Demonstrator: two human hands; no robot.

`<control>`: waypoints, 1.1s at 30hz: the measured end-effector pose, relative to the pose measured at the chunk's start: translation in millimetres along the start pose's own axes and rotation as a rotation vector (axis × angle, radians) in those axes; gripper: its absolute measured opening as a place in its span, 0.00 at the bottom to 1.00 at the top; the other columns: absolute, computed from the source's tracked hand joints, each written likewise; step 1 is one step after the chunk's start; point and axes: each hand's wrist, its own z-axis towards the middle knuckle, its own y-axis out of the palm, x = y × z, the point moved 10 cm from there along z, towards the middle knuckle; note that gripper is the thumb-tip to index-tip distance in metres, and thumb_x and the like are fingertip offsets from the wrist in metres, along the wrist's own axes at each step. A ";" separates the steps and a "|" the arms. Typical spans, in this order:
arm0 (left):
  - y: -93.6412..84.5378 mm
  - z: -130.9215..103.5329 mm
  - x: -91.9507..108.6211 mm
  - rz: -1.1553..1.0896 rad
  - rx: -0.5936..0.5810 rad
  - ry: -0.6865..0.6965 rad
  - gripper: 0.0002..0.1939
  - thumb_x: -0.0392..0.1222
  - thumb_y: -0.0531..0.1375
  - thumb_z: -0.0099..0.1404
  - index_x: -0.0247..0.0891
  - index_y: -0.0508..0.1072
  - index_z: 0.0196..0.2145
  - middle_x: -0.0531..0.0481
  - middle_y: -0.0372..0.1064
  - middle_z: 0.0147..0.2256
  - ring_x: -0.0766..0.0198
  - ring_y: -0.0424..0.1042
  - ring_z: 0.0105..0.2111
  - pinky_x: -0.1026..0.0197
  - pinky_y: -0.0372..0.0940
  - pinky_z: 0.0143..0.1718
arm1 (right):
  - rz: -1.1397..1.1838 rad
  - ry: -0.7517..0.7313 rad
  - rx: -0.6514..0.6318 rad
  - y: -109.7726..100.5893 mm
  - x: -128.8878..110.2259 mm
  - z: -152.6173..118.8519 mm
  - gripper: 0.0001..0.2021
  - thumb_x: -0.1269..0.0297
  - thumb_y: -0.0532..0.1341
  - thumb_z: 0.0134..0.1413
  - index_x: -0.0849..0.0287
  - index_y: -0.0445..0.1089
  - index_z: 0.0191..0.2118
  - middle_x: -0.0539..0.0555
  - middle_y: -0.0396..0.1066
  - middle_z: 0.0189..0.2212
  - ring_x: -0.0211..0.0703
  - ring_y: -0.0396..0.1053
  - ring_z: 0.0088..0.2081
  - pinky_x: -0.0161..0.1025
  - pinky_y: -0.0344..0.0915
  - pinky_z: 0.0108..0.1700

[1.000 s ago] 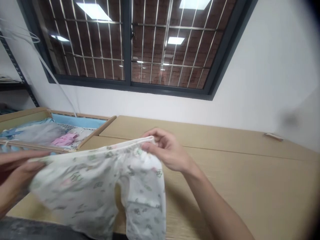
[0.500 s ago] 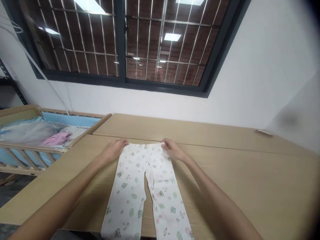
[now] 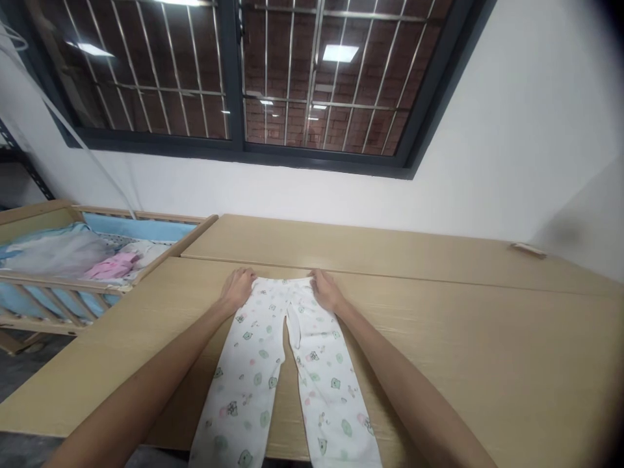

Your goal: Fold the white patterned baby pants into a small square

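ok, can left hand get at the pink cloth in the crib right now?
Probably not without letting go: the left hand holds the printed pants at the waist, and the crib rail stands between. The pink cloth itself looks uncovered.

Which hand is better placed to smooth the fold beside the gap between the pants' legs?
Probably the right hand: it holds the pants at their top right corner, and the fold lies on the right leg. The left hand is at the opposite corner, farther away.
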 end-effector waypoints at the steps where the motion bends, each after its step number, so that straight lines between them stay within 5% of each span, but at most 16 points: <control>1: 0.8 4.1 -0.6 0.003 0.000 -0.003 0.14 0.40 0.50 0.75 0.38 0.76 0.43 0.40 0.74 0.46 0.52 0.72 0.48 0.56 0.63 0.49 | -0.006 0.009 0.004 0.2 2.8 3.7 0.13 0.72 0.50 0.69 0.59 0.64 0.54 0.61 0.69 0.52 0.48 0.65 0.54 0.43 0.58 0.53; 14: 15.1 42.4 14.7 0.101 -0.029 0.023 0.13 0.47 0.55 0.75 0.36 0.73 0.48 0.44 0.71 0.48 0.55 0.71 0.48 0.49 0.66 0.51 | -0.063 0.099 0.034 1.4 42.8 37.2 0.13 0.67 0.49 0.72 0.59 0.67 0.54 0.62 0.69 0.51 0.50 0.66 0.53 0.44 0.56 0.55; 20: -2.7 51.1 43.4 0.121 0.017 0.067 0.12 0.42 0.52 0.75 0.35 0.72 0.47 0.38 0.71 0.47 0.50 0.69 0.50 0.48 0.63 0.52 | -0.069 0.106 0.053 0.2 46.9 42.2 0.12 0.67 0.51 0.71 0.59 0.68 0.53 0.60 0.71 0.51 0.47 0.68 0.52 0.40 0.57 0.54; 26: -23.1 12.0 126.8 0.087 0.073 0.255 0.16 0.41 0.48 0.75 0.34 0.68 0.54 0.34 0.67 0.52 0.45 0.65 0.54 0.45 0.59 0.56 | -0.051 0.108 0.070 1.2 51.0 40.9 0.12 0.66 0.52 0.71 0.58 0.68 0.54 0.59 0.71 0.50 0.47 0.67 0.53 0.41 0.56 0.54; 30: -13.4 -52.4 208.7 0.026 -0.070 0.508 0.14 0.44 0.50 0.74 0.37 0.74 0.42 0.40 0.73 0.43 0.51 0.72 0.45 0.49 0.64 0.50 | -0.050 0.126 0.074 2.2 52.9 41.0 0.13 0.65 0.51 0.72 0.59 0.68 0.55 0.61 0.72 0.50 0.49 0.67 0.52 0.42 0.57 0.54; 33: -6.8 -110.0 258.2 -0.005 -0.292 0.680 0.16 0.47 0.52 0.71 0.38 0.75 0.33 0.43 0.74 0.30 0.54 0.74 0.29 0.53 0.68 0.34 | -0.051 0.128 0.065 3.0 52.4 40.8 0.13 0.65 0.51 0.72 0.58 0.68 0.55 0.60 0.71 0.51 0.49 0.67 0.53 0.42 0.56 0.54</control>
